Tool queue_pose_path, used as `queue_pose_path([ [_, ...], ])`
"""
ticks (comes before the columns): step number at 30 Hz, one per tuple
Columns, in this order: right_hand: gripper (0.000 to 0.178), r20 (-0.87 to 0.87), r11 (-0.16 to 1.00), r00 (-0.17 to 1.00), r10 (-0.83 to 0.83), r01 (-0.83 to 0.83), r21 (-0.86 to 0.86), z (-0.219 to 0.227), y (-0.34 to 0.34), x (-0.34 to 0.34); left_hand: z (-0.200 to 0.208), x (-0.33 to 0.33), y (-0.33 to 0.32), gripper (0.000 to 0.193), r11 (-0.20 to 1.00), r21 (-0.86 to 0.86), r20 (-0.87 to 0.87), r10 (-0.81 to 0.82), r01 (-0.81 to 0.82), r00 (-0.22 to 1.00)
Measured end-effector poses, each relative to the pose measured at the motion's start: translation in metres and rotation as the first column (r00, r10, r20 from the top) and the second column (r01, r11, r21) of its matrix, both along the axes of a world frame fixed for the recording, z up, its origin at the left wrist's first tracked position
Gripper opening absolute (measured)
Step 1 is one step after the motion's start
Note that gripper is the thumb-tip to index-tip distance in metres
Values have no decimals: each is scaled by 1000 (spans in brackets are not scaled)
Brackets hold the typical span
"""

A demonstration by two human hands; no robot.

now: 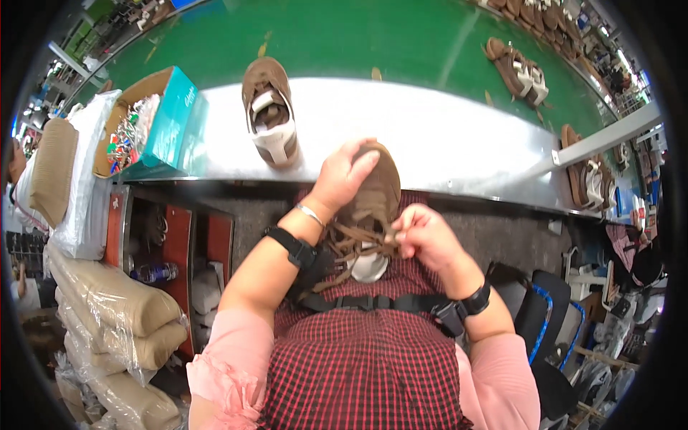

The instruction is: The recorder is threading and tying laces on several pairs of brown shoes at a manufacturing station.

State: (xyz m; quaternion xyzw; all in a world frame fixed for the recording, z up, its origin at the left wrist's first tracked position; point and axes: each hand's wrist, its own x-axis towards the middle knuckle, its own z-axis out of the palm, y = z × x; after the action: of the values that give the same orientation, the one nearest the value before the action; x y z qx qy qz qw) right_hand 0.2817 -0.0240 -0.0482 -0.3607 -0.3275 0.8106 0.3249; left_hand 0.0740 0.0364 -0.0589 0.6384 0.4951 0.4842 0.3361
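Observation:
A brown sneaker (pixel 383 179) is held over my lap at the table's near edge, its toe pointing away from me. My left hand (pixel 340 175) grips it around the toe, thumb lying on top. Loose brown shoelaces (pixel 351 236) spread across the shoe's opening, and a white patch shows at the end nearest me. Between the thumb and fingers of my right hand (pixel 428 236) a lace is pinched at the shoe's right side. Beyond my left hand, a second brown and white sneaker (pixel 269 107) stands upright on the metal table, toe away from me.
The shiny metal tabletop (pixel 459 136) borders a green surface (pixel 344 36) carrying more shoes (pixel 516 72). A teal box (pixel 168 129) of small colourful items stands left. Plastic-wrapped tan bundles (pixel 118 301) are stacked below it. A metal bar (pixel 609 136) crosses at right, above a chair (pixel 548 322).

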Motion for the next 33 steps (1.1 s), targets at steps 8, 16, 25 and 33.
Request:
queue_pose_path([
  [8, 8, -75, 981, 979, 191, -186, 62, -2, -12, 3, -3, -1, 3, 34, 990, 142, -68, 32, -22, 997],
  [16, 14, 221, 977, 970, 98, -135, 162, -1, -22, -5, -18, -9, -2, 32, 999, 44, -2, 28, -28, 1000],
  [25, 15, -110, 946, 949, -294, 306, 107, -10, -2, -3, -12, 0, 0, 36, 997, 78, -35, -16, 19, 999],
  [33, 11, 376, 757, 897, -231, -78, 649, -13, 19, 15, -10, 2, 4, 36, 997, 72, -55, -34, 38, 998],
])
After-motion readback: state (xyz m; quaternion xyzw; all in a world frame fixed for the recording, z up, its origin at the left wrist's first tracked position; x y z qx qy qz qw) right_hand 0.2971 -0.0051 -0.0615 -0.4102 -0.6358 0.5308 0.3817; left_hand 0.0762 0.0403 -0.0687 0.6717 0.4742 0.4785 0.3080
